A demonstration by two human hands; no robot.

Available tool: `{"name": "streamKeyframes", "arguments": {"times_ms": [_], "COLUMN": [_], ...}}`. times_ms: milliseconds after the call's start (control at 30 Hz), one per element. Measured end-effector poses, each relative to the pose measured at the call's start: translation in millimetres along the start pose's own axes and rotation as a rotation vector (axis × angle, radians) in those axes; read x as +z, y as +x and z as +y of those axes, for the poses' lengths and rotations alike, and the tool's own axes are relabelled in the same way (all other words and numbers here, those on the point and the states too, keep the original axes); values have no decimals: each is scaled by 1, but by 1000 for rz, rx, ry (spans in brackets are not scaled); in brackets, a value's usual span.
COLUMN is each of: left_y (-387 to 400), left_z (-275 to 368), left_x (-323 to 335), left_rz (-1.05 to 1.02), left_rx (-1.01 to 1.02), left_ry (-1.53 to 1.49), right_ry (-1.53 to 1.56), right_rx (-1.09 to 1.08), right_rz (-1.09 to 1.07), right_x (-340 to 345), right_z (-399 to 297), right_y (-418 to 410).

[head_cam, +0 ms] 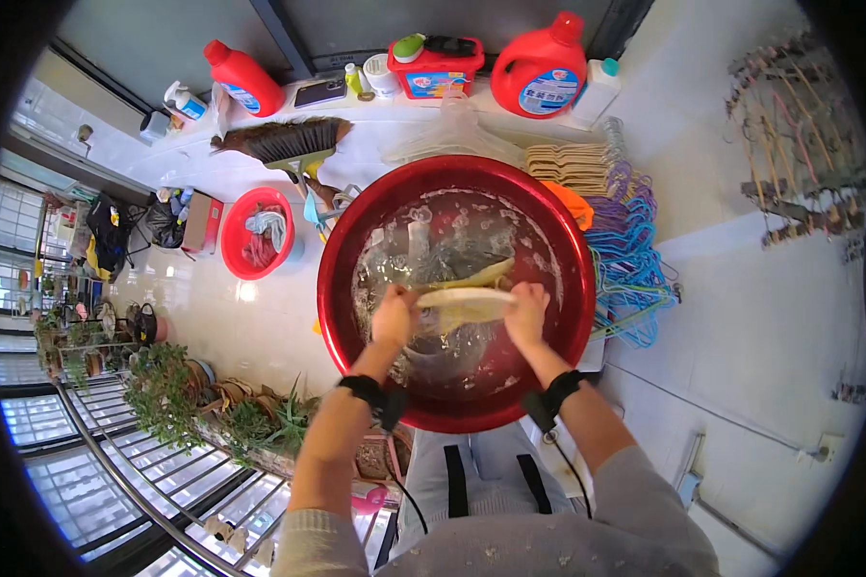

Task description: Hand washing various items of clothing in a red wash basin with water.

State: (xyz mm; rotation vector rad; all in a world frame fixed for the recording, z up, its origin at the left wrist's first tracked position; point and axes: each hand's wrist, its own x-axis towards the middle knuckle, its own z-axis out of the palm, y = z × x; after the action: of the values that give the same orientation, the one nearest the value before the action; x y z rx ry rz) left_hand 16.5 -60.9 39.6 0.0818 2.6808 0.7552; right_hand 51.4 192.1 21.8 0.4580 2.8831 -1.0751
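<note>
A large red basin [456,412] stands in front of me with sudsy water [469,223] in it. Low over the water, a wet cream-yellow cloth [469,306] stretches between my two hands. My left hand [395,317] grips its left end, and my right hand [526,315] pinches the right end. Just beyond, another yellowish strip [480,277], perhaps part of the same cloth, curves at the water's surface. Blur hides the exact shape of the cloth. Glare and foam obscure what lies under the water.
Red detergent bottles [541,68] and a red tub [436,76] line the ledge behind the basin. Many clothes hangers [628,238] hang close on its right. A smaller red basin [232,252] with wet laundry [265,234] sits to the left, near a broom [289,141]. Potted plants [166,389] stand lower left.
</note>
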Motion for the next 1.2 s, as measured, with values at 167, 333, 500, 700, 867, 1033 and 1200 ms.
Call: {"name": "streamKeyframes", "arguments": {"times_ms": [167, 333, 500, 700, 867, 1033, 1200], "left_y": [-12, 0, 8, 29, 18, -6, -39], "left_z": [27, 25, -3, -28, -40, 0, 89], "left_x": [55, 73, 99, 111, 93, 36, -21], "left_rz": [4, -214, -214, -310, -76, -90, -106], "left_rx": [117, 32, 120, 251, 254, -119, 137], "left_ry": [372, 302, 77, -2, 149, -87, -179], "right_ry": [-227, -246, -298, -377, 284, 166, 379], "right_rx": [-132, -78, -238, -377, 128, 99, -312], "right_rz": [-267, -515, -501, -534, -757, -376, -523], "right_x": [42, 65, 82, 82, 43, 1, -15], "right_z": [-13, 13, 33, 55, 36, 32, -24], "right_y": [-22, -12, -6, 15, 33, 11, -21]}}
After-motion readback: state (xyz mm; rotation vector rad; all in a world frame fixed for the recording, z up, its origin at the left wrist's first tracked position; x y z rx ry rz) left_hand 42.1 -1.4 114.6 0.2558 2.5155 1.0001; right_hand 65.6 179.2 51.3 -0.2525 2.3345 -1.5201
